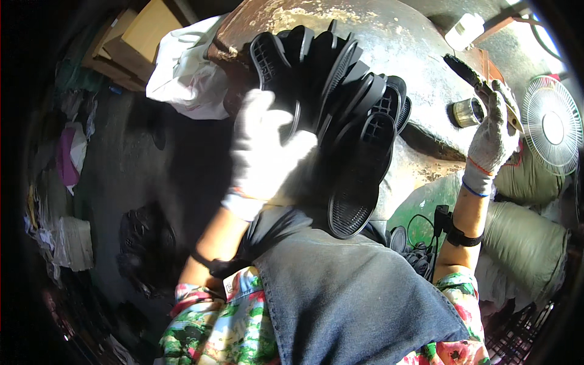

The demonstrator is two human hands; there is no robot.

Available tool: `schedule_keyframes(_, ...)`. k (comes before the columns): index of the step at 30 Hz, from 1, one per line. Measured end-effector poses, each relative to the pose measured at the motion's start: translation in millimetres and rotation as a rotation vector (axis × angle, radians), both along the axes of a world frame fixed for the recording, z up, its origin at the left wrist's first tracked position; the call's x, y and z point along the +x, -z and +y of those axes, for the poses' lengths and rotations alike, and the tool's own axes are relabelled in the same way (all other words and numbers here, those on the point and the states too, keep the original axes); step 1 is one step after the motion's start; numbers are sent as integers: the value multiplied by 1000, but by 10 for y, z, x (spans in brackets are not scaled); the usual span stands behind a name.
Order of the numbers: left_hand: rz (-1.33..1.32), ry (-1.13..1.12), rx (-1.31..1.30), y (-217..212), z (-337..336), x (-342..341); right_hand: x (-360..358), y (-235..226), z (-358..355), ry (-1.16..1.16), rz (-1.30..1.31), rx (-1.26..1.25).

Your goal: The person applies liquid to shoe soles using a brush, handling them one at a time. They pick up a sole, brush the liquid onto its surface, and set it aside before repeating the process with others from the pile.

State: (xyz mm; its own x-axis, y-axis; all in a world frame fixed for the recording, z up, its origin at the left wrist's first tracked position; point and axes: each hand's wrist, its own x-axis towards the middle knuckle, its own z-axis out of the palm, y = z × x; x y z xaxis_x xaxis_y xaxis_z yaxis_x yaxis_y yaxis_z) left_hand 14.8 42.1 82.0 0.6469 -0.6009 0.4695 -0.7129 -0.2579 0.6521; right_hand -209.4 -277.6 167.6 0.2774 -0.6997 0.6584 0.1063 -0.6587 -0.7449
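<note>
In the head view, the only one we have, we see a cluster of black soles (356,204) overlapping like a fan across the near part of a worn, rounded worktop (407,33) and reaching over the lap. Some show gridded hollows, others a textured face. We judge that the overlap keeps many edges exposed and close to both hands.

Our left hand (267,149), in a white knit glove, is at the left side of the cluster with its thumb apart from the fingers. It is blurred, so we cannot tell whether it grips a sole or only rests against one. Our right hand (496,131), also gloved, is raised on the far side, closed around a brush (465,72) whose dark bristles point up and away to the left; held so, they probably stay off sleeve and apron. A metal tin (468,114) lies or leans just beside that hand, perhaps put there for a short reach. The denim apron (359,292) seems meant to shield the lap.

As for brands and writing, we can read none on the soles or the tin. A small pale label (229,285) shows at the left sleeve, too small to make out.
</note>
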Motion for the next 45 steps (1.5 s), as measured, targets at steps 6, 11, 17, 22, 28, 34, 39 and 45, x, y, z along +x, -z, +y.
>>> schedule_keyframes(6, -469, 41, 103, 213, -415, -130, -595, 24, -391, 35, -54, 22)
schedule_keyframes(11, -562, 39, 47, 332, -445, 164, -1167, 580, -1326, 841, 548, -529)
schedule_keyframes(17, -592, 45, 138, 203, -480, -85, -910, 544, -1269, 749, 964, -466)
schedule_keyframes(22, -602, 19, 62, 112, -447, 47, -953, 1062, -1716, 680, 967, -103)
schedule_keyframes(28, 300, 130, -239, -611, -246, 554, -1192, 1412, -2138, 322, 806, -533)
schedule_keyframes(34, 1334, 273, -626, -768, -530, 648, -1283, 1363, -2132, 331, -230, 347)
schedule_keyframes(39, 1859, 1115, -807, -628, -744, 471, -790, 698, -1556, 174, -524, 521)
schedule_keyframes(45, 2122, 1252, -632, -404, -1025, 90, -131, 245, -767, 587, 529, -648)
